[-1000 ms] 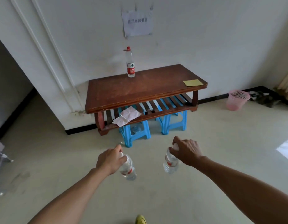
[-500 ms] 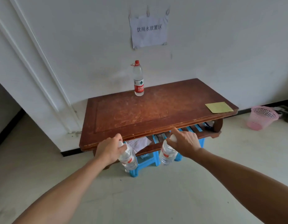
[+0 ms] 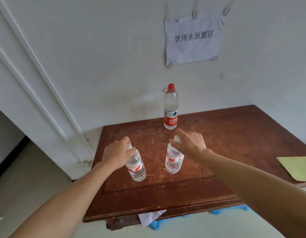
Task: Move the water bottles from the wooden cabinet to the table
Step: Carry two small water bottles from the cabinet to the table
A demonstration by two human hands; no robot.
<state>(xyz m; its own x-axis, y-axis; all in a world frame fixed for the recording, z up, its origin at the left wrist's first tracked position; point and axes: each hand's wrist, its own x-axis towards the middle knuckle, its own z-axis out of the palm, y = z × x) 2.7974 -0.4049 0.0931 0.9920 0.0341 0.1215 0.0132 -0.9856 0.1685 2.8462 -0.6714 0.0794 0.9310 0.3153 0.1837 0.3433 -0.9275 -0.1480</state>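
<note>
My left hand [image 3: 117, 154] grips the cap end of a small clear water bottle [image 3: 136, 169] with a red-and-white label, over the left middle of the brown wooden table [image 3: 234, 143]. My right hand [image 3: 190, 143] holds a second small water bottle [image 3: 173, 162] by its top, a little to the right. Both bottles hang upright at or just above the tabletop; whether they touch it I cannot tell. A taller bottle [image 3: 170, 107] with a red cap and red label stands at the table's back edge by the wall.
A yellow-green sheet [image 3: 296, 167] lies at the table's right edge. A paper sign [image 3: 193, 38] is clipped to the white wall above. Blue stools [image 3: 166, 222] and a white paper [image 3: 150, 217] show under the table's front edge. A white door frame [image 3: 37, 74] stands to the left.
I have walked up to the table. Both hands, each with a bottle, moved from in front of the table's edge to over its top.
</note>
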